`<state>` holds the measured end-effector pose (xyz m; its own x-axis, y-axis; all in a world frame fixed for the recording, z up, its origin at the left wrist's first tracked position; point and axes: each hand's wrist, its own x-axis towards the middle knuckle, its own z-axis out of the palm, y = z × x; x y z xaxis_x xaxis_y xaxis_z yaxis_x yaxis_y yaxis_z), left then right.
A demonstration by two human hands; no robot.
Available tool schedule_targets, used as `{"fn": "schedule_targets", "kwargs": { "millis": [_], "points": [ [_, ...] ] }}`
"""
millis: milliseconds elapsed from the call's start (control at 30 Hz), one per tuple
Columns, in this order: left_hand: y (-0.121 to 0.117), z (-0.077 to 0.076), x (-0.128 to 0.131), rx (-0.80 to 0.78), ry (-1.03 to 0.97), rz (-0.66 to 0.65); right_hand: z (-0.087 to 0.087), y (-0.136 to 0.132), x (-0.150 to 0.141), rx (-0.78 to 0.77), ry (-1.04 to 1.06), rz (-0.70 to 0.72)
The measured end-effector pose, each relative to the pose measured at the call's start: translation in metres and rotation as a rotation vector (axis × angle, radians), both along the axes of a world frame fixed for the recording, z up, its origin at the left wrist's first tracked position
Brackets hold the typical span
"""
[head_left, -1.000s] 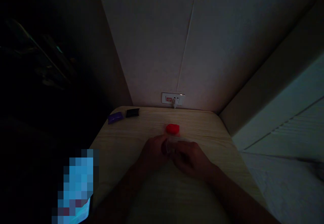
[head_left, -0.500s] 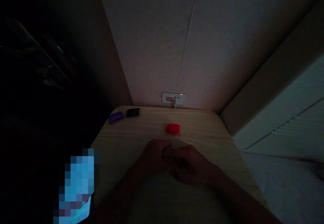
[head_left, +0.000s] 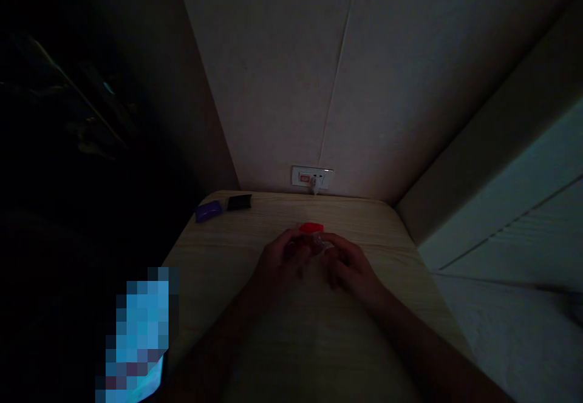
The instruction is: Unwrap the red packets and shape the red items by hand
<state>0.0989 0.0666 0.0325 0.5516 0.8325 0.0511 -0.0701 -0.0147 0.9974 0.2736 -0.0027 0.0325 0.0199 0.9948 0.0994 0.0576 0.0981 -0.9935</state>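
Note:
A bright red lump (head_left: 311, 227) lies on the table (head_left: 382, 227), its near side hidden behind my fingers. A bit of clear plastic (head_left: 317, 242) shows between my hands, just in front of the lump. My left hand (head_left: 281, 260) is at the left of the plastic, its fingers curved and apart from the thumb. From the right, my right hand (head_left: 348, 263) reaches in with the index finger stretched out at the plastic; its other fingers are bent. Both hands look open, though dim light and blur hide exact contact.
A purple packet (head_left: 208, 211) and a black packet (head_left: 239, 202) lie at the table's far left corner. Behind the table, a wall socket (head_left: 312, 177) holds a white plug. A lit, pixelated screen (head_left: 141, 330) glows at lower left. A pale cabinet (head_left: 510, 196) stands at right.
My hands have moved forward from the table's middle to the red lump and spread apart. Before, they were close together and the lump on its clear plastic was in plain sight.

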Motion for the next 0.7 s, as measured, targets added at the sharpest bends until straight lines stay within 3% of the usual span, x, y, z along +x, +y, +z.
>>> {"fn": "schedule_targets", "kwargs": {
  "millis": [200, 367, 467, 700],
  "points": [
    [0.001, 0.006, 0.001, -0.076, -0.012, 0.033, 0.000, -0.002, -0.003, -0.023, 0.190, 0.035],
    [0.003, 0.008, -0.001, -0.173, 0.051, -0.003, 0.000, -0.005, -0.003, -0.025, 0.161, 0.041],
    [0.004, 0.008, -0.003, -0.280, 0.053, -0.037, 0.002, -0.006, -0.001, 0.042, 0.040, 0.039],
    [0.006, 0.004, -0.002, -0.384, -0.010, 0.004, 0.010, -0.012, 0.000, 0.310, -0.513, 0.117]
  ]
}}
